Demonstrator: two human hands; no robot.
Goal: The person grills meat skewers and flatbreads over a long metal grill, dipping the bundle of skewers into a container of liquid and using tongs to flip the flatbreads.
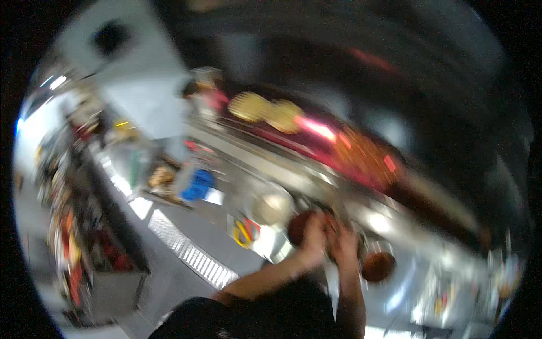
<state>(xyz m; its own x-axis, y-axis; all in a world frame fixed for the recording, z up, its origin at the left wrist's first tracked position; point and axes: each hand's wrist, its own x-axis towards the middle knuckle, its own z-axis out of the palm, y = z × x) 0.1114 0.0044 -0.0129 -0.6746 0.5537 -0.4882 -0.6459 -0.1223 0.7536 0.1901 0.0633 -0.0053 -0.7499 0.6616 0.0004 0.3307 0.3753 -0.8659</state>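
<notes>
Blur softens the whole head view. My left hand (315,233) is at the right edge of a dark reddish-brown round thing (299,228) on the steel counter. Close beside it, my right hand (342,239) reaches to the same spot, fingers bent; whether either hand grips something cannot be told. To the left sits a round container with pale contents (271,207), and below it a yellow and red object (242,234). Right of my right hand stands a container with orange-brown contents (379,266).
Behind the counter runs a red-lit shelf with two pale yellow round things (266,111). Left along the counter are a blue item (198,185) and a tray of brownish pieces (163,180). A grated strip (190,250) crosses the grey floor; a loaded dark unit stands at far left.
</notes>
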